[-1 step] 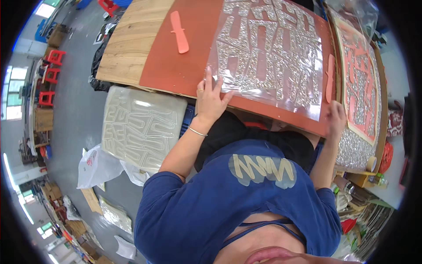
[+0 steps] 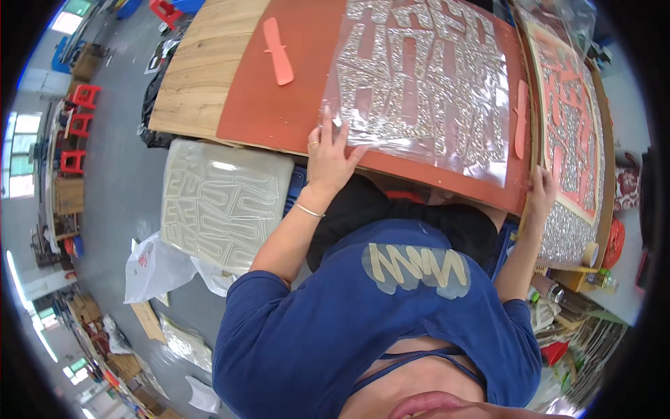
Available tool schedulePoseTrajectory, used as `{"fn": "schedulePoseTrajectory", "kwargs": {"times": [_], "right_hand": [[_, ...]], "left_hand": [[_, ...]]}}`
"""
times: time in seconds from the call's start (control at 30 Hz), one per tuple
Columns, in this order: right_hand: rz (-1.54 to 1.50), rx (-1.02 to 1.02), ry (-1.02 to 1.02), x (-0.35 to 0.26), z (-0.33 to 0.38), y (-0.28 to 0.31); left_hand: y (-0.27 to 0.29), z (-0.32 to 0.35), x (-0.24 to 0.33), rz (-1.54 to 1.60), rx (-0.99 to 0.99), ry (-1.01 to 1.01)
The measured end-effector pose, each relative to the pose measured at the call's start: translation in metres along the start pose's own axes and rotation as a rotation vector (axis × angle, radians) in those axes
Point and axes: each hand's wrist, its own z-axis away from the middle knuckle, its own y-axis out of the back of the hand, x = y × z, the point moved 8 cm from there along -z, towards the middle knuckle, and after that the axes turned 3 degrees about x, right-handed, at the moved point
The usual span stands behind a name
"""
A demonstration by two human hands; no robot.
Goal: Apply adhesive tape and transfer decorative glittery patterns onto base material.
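A clear film sheet [image 2: 447,155] bearing glittering, stone-covered pieces with cut-out openings lies on a red-brown board [image 2: 272,112]. My left hand [image 2: 329,159], fingers spread, rests at the sheet's near left corner. My right hand [image 2: 541,197] has its fingers bent at the right side of the board, next to a shallow tray [image 2: 569,234] of loose glittering stones. What those fingers grip, if anything, cannot be made out. Inside the tray lies a pink stencil [image 2: 558,157] with a pale frame, stones showing through its openings.
Pink spatula-like strips lie on the board, one at the left [image 2: 279,52] and one by its right edge [image 2: 520,120]. A stack of pale moulded sheets [image 2: 227,202] is at my left. A tape roll [image 2: 590,254] sits on the tray's near corner. Red stools [image 2: 80,126] stand across the floor.
My right hand has moved slightly down and right, from over the board's right edge toward the stone tray. My left hand remains at the sheet's corner. The whole view has shifted slightly.
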Motion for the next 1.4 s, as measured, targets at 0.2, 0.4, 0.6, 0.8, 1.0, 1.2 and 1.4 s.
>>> {"fn": "schedulePoseTrajectory", "kwargs": {"times": [0.2, 0.4, 0.6, 0.8, 1.0, 1.2, 1.4], "right_hand": [[0.937, 0.078, 0.219, 0.072, 0.004, 0.11], [0.984, 0.073, 0.2, 0.067, 0.011, 0.101], [0.877, 0.259, 0.532, 0.02, 0.021, 0.079], [0.132, -0.408, 0.79, -0.062, 0.091, -0.153], [0.12, -0.617, 1.157, -0.094, 0.138, -0.29], [0.413, -0.55, 1.378, -0.091, 0.154, -0.289], [0.647, -0.564, 1.302, -0.097, 0.164, -0.291]], "left_hand": [[-0.007, 0.003, 0.01, -0.047, -0.036, -0.158], [-0.013, 0.0, 0.012, -0.143, -0.086, -0.151], [-0.014, 0.005, 0.012, -0.059, -0.069, -0.106], [-0.008, 0.004, 0.013, -0.052, -0.041, -0.103], [-0.009, 0.005, 0.015, -0.083, -0.028, -0.11], [0.007, 0.0, -0.038, 0.724, 0.133, 0.303], [0.021, -0.003, -0.063, 1.17, 0.457, 0.695]]}}
